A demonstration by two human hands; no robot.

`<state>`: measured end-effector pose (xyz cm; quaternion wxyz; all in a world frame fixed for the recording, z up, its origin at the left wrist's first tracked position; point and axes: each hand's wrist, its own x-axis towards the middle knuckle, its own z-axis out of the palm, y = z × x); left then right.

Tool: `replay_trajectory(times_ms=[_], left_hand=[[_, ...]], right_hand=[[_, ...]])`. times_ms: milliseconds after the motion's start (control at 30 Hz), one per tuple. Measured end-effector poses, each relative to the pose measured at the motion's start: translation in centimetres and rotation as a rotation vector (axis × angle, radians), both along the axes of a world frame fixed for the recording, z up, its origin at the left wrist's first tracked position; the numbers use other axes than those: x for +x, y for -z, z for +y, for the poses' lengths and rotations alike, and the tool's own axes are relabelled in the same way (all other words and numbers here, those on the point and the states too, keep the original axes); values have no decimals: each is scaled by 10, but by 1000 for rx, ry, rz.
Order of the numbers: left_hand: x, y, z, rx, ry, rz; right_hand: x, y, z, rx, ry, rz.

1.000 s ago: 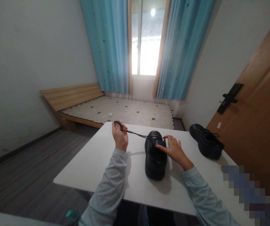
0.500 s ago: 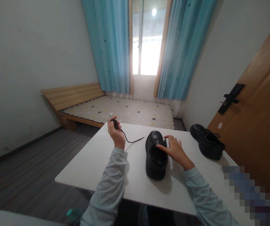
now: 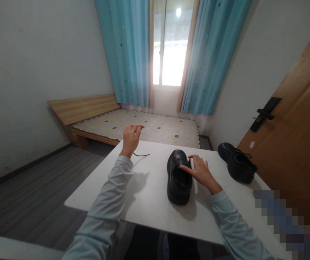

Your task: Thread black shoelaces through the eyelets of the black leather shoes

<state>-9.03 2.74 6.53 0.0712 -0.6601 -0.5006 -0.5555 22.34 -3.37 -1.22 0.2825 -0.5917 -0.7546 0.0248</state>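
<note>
On the white table [image 3: 155, 213] a black shoe [image 3: 179, 191] stands upright, its toe pointing away from me. My right hand [image 3: 200, 170] rests at its opening with fingers partly curled, thumb over the inner edge and fingertips at the right-side flap. My left hand [image 3: 131, 136] is raised above the table's far left corner. Its back faces me and its fingers are bent to the right. A dark shoelace [image 3: 142, 155] comes out from behind the left wrist, its free tip near the tabletop. The rest of the lace is hidden behind that hand.
A second black shoe [image 3: 237, 164], with its lace in, stands at the table's right edge beside the wooden door [image 3: 292, 119]. Beyond the table is a bed [image 3: 168, 124] with a patterned mattress. A blurred patch [image 3: 287, 224] covers the lower right.
My left hand has turned its back to me and shifted a little left and up, hiding the bundled lace. The lace tip has slid left. My right hand and the shoe have hardly moved.
</note>
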Motion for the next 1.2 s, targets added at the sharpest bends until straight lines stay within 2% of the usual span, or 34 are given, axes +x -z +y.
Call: replay_trajectory(times_ms=[100,167,333,433,500,633,733,833,900,1000,1100,1200], left_hand=[[-22,-1,5,-52,-115,134],[-38,4,8,-83,-153,163],[-64,37,16,-273,-170,242],[-68,58,19,-434,-172,320],[-68,67,20,-597,-172,407],[-62,73,17,-909,-201,578],[-50,64,12,-993,-268,638],[-30,44,5,-903,-249,683],[-11,27,-3,-767,-134,676],[21,0,-20,-549,134,633],[55,-20,-41,-466,374,592],[83,-29,-61,-433,514,671]], right_hand=[[2,0,0,-5,-2,-6],[3,0,0,-12,-9,0],[5,-4,0,-41,-6,21],[6,-5,0,-20,-9,23],[6,-5,1,-10,-15,26],[6,-4,3,1,-41,55],[5,-4,3,-7,-63,98],[3,-5,2,-14,-86,133],[1,-5,2,-11,-96,144],[0,-6,3,3,-126,165],[-2,-9,3,22,-223,194],[-6,-14,3,26,-342,218]])
